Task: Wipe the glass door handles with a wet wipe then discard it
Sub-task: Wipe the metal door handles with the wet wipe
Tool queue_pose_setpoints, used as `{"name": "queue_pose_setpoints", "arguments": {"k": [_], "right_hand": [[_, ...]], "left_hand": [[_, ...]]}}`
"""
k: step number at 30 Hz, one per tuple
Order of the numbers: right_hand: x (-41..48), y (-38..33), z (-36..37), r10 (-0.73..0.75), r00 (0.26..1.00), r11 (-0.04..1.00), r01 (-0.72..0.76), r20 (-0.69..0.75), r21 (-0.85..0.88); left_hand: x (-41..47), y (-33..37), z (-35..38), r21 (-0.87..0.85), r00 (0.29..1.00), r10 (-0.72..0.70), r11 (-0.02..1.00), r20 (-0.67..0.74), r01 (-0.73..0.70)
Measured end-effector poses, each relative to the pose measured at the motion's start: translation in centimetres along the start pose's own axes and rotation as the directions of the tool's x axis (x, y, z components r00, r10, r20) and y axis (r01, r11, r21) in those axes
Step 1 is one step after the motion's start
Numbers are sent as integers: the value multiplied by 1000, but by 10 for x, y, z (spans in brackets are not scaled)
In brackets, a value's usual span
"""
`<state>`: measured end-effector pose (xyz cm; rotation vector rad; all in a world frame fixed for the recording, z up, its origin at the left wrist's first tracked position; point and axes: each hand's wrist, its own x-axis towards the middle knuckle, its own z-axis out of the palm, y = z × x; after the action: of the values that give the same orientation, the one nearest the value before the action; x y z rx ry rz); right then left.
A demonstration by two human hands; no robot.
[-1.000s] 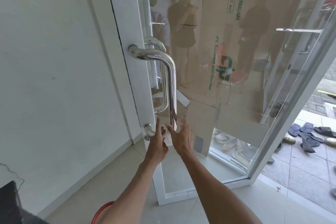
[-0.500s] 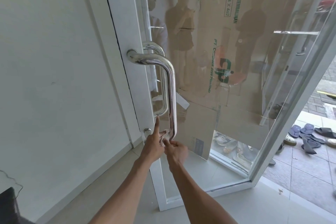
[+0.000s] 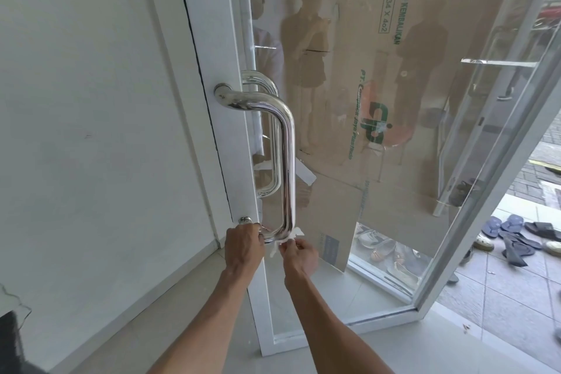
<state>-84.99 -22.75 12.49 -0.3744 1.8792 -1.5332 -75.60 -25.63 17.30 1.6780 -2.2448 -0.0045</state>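
Glass door (image 3: 358,297): wipe (image 3: 287,236) above right hand (image 3: 300,256)

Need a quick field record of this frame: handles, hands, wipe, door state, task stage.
handle: polished steel, D-shaped, on the door's near face
second handle: on the far face, seen through the glass
glass door: swung open
left hand: grips the handle's lower leg by the frame
right hand: pinches the wet wipe
wet wipe: white, crumpled, against the handle's lower bend
stage: wiping the lower bend; wipe not yet discarded
background: cardboard behind the glass, sandals on the tiles outside
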Motion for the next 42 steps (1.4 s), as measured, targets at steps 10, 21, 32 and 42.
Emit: {"name": "queue_pose_setpoints", "arguments": {"k": [10, 21, 32, 42], "right_hand": [[-12, -9, 1, 10, 1000, 942, -15, 17, 334], [-5, -19, 3, -257, 965, 960, 262, -59, 101], [5, -44, 2, -549, 835, 815, 544, 31, -201], [13, -14, -2, -453, 869, 804, 495, 198, -330]], "left_hand": [[8, -8, 4, 29, 998, -20, 999, 58, 18], [11, -4, -4, -37, 994, -47, 998, 96, 50], [11, -4, -4, -18, 993, -49, 999, 112, 52], [12, -2, -6, -8, 991, -65, 998, 113, 66]]}}
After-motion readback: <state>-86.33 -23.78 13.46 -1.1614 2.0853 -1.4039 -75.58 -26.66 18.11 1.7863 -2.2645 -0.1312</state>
